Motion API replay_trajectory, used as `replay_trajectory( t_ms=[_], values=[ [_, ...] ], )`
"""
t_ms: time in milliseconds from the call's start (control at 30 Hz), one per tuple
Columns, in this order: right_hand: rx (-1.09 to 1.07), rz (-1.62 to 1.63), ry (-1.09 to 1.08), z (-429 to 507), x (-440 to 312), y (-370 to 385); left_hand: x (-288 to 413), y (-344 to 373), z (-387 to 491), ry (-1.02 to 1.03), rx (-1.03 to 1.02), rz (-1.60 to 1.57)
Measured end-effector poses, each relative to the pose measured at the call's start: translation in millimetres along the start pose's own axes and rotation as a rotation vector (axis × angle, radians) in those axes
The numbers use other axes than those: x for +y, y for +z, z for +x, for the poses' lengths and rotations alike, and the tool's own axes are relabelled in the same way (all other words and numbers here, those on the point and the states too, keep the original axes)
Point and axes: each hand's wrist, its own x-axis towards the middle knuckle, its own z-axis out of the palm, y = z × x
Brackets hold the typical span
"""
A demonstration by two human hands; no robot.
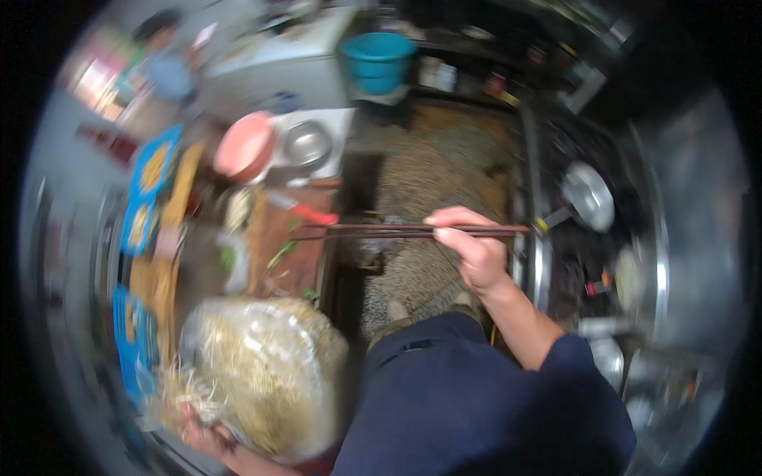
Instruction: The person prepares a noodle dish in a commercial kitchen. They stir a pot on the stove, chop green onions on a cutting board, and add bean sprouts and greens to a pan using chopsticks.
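Note:
My right hand (476,247) grips a pair of long dark chopsticks (387,231), held level with the tips pointing left over a wooden cutting board (292,256). At the lower left, my left hand (205,433) is closed around a loose bunch of bean sprouts (187,390); blur hides its fingertips. Beside it stands a large clear plastic bag (324,357) full of pale sprouts. Green stalks (281,254) and a knife with a red handle (312,215) lie on the board, under and near the chopstick tips.
A pink basin (245,146) and a steel bowl (308,144) sit beyond the board. Blue baskets (136,333) line the left. On the right is a stove counter with a wok or pan (589,196). A teal bucket (379,59) is ahead; another person (166,71) is at the far left.

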Motion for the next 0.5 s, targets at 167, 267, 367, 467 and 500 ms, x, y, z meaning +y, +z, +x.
replay_trajectory(
  t_ms=[167, 267, 367, 467, 500],
  values=[
    [0.273, -0.026, -0.146, -44.6, -35.2, -95.5, -1.5, 176.5, -9.9, 0.092, -0.278, 0.044],
    [0.588, -0.1, -0.206, -91.3, -60.8, -173.8, -1.0, 287.9, -52.3, 0.098, -0.507, 0.012],
    [0.951, -0.162, -0.256, -155.2, -80.2, -257.3, 4.8, 374.7, -111.2, 0.103, -0.687, -0.015],
    [1.396, -0.331, -0.41, -220.5, -89.3, -341.7, 14.2, 440.2, -169.4, 0.087, -0.823, -0.015],
    [1.532, -0.363, -0.416, -241.6, -89.7, -372.6, 16.1, 459.3, -190.6, 0.079, -0.867, -0.006]
  ],
)
